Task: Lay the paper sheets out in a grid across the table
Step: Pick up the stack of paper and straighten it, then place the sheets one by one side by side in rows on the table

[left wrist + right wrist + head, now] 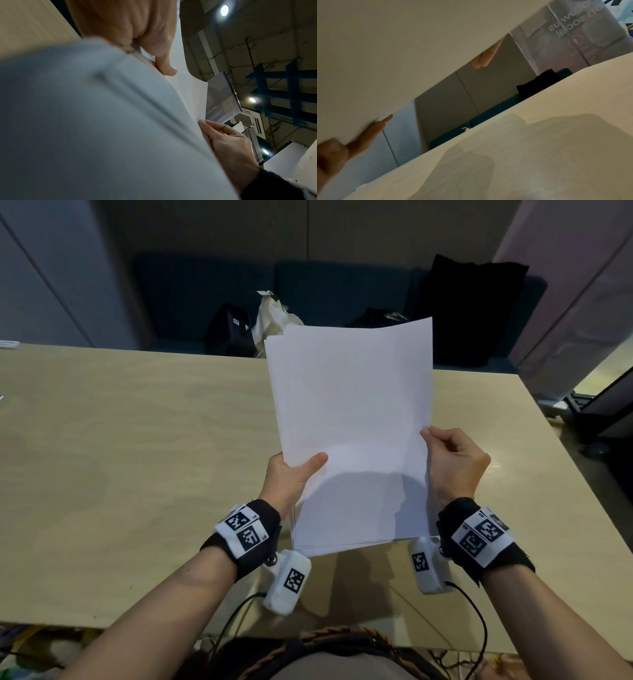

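Observation:
A stack of white paper sheets (pixel 349 419) is held tilted up above the light wooden table (pixel 120 474), near its front middle. My left hand (pixel 291 474) grips the stack's left edge, thumb on top and fingers hidden underneath. My right hand (pixel 452 463) pinches the right edge of the top sheet. In the left wrist view the left thumb (pixel 166 67) lies on the paper (pixel 102 121), and the right hand (pixel 228 143) holds the sheet's edge. The right wrist view looks under the paper (pixel 402 47) at the table (pixel 539 148).
No sheet lies on the tabletop in view. Behind the far edge stands a dark teal sofa (pixel 325 289) with black bags (pixel 476 309) and a pale cloth bag (pixel 270 316). A small white object (pixel 8 344) sits at the table's far left corner.

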Motion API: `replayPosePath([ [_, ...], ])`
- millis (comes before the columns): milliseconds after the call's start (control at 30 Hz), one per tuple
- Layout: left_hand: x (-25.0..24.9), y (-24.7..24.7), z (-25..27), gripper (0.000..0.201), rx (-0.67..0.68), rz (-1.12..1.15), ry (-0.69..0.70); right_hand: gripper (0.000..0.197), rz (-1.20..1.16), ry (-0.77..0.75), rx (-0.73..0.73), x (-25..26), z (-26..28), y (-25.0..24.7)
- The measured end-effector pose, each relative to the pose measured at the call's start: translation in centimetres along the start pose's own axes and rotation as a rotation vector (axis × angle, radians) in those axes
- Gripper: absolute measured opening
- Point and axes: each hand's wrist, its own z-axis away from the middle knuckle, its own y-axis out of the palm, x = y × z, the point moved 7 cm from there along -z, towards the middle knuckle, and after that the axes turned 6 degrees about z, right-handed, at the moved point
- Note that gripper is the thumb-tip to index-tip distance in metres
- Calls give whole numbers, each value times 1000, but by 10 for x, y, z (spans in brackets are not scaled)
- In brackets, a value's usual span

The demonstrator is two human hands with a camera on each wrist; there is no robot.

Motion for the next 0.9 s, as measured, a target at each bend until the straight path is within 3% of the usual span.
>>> replayPosePath([
  [333, 10, 20, -4, 17, -51, 48, -58, 16, 12, -63, 12, -17, -27, -6],
  [567, 13, 27, -10, 17, -66, 22, -71, 6, 281, -441, -7, -4, -39, -9],
  [633, 14, 28, -11, 11, -58, 20, -75, 7, 286, -406, -3, -4, -44, -13],
  [767, 12, 24, -15, 15, -92, -27, -57, 26, 227, -160, 1, -20, -65, -19],
  [900, 11, 10, -21, 22, -163, -52, -58, 12, 354, -71, -135, -28, -103, -44],
])
